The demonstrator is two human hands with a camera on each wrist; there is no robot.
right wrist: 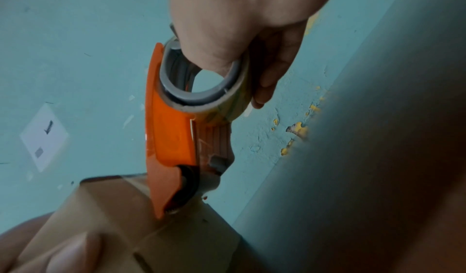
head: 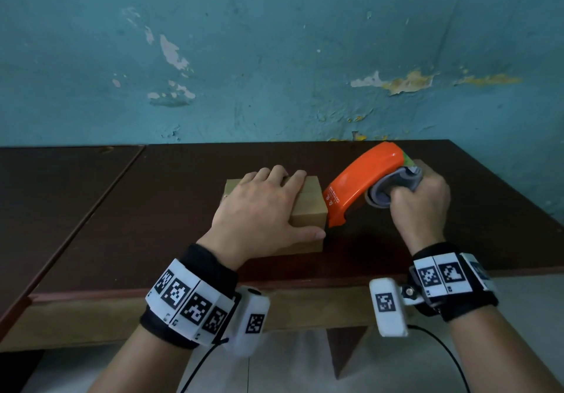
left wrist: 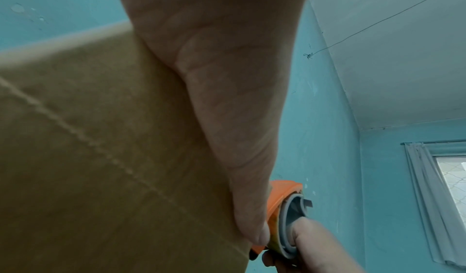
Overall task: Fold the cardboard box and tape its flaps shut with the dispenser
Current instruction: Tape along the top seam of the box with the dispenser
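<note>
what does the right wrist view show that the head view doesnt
Only the right wrist view shows the dispenser's blade end meeting the box's side, clear tape on the box, and a paper sheet on the wall. Only the head view shows the left hand lying flat on top of the box, the brown table, and both wristbands. Both show the right hand gripping the orange dispenser by its tape roll.
</note>
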